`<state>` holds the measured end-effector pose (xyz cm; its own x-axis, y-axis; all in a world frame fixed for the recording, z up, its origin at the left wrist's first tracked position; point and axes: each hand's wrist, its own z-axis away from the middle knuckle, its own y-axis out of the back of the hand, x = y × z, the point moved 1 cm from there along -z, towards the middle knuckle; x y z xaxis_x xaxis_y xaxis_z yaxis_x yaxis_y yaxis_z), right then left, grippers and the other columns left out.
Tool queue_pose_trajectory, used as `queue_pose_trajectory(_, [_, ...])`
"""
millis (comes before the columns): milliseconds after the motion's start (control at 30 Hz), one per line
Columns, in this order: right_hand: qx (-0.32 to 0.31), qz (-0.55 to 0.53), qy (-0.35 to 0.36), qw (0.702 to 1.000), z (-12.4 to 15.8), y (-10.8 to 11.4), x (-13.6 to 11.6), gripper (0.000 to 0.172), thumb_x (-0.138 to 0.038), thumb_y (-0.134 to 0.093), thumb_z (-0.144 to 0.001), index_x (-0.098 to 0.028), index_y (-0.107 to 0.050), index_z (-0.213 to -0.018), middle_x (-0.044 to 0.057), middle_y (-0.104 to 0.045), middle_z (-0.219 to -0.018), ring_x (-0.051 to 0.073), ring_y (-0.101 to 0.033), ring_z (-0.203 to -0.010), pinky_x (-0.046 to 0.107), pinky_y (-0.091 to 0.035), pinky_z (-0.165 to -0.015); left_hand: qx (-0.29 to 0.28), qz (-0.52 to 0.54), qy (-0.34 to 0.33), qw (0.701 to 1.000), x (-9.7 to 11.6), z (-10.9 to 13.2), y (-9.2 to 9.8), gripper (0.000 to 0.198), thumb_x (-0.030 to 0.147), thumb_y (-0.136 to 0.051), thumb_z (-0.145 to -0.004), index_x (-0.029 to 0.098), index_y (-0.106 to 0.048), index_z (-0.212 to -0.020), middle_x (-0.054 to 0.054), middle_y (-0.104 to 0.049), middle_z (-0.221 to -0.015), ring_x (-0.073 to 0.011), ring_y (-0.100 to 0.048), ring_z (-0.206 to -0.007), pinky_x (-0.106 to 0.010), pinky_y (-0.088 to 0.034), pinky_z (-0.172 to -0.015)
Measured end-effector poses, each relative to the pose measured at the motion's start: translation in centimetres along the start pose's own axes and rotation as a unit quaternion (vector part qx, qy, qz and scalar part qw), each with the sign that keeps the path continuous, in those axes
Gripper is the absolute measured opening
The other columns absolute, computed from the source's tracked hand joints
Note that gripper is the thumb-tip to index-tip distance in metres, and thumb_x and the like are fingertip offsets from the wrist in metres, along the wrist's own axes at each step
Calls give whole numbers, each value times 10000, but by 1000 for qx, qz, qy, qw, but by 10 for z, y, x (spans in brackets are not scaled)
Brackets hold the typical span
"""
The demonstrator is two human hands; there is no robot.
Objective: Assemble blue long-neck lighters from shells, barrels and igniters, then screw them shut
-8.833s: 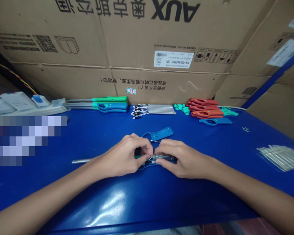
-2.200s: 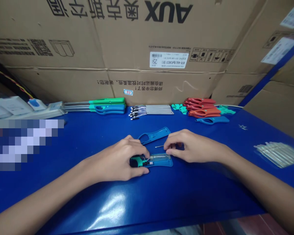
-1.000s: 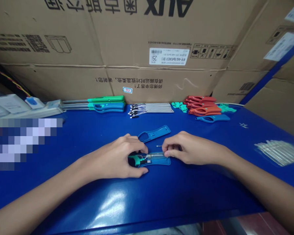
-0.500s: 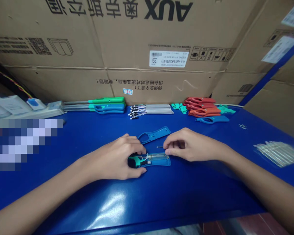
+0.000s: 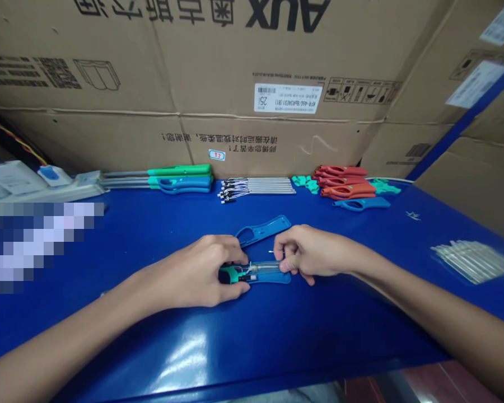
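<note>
My left hand [image 5: 212,268] is curled around the left part of a blue lighter shell half [image 5: 283,278], holding it on the table. Inside the shell sit a green part [image 5: 233,273], a small black connector [image 5: 248,277] and a clear fuel tube [image 5: 264,267]. The thumb and finger of my right hand [image 5: 304,254] close on the right end of that tube. A small thin pin [image 5: 271,251] shows just left of my right fingers; whether they hold it I cannot tell. Behind lies the other blue shell half [image 5: 266,228].
At the back lie assembled lighters [image 5: 185,182], metal rods with wires [image 5: 271,186], green pieces [image 5: 306,182] and red lighter shells [image 5: 344,182]. Clear tubes [image 5: 472,260] lie at the right. A power strip [image 5: 67,193] stands at the left, and a cardboard wall [image 5: 218,67] closes the back.
My right hand has turned and shifted slightly left, its thumb and finger now at the clear tube's end. Less of the pin shows. My left hand keeps its hold.
</note>
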<state>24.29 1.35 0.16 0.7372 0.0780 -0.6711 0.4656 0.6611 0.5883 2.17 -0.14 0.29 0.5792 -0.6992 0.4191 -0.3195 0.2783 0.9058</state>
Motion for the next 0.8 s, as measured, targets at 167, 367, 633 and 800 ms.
queue_pose_trajectory(167, [-36,1,-58,998,-3,3,-8,169,-156,-631,-799,-176,-503,-689,-75,-548,-473,60,-457,-291,172,-305,-304,-6,0,3,1000,1,0,0,265,344,-663,-795,177,-706,-997,-44,-664,-917,-171,-636,-790,-256,-497,-715])
queue_pose_trajectory(367, [-42,-42,-30,998,-1,4,-4,185,-160,-622,-809,-173,-488,-681,-86,-548,-466,60,-478,-298,166,-328,-287,-8,-5,10,1000,3,0,1,244,316,-659,-775,175,-704,-969,-40,-662,-889,-175,-631,-787,-261,-497,-714])
queue_pose_trajectory(633, [-41,-103,-8,994,3,3,5,174,-213,-676,-777,-157,-518,-731,-70,-582,-497,73,-534,-352,168,-405,-334,16,5,22,1000,7,0,2,257,307,-658,-741,159,-698,-947,-43,-653,-870,-177,-614,-769,-286,-497,-711])
queue_pose_trajectory(800, [-49,-119,15,992,3,4,8,164,-226,-672,-778,-150,-532,-740,-60,-588,-504,77,-538,-361,168,-422,-342,18,2,19,1000,7,-1,1,247,306,-654,-744,161,-699,-939,-37,-652,-855,-174,-607,-765,-288,-492,-708])
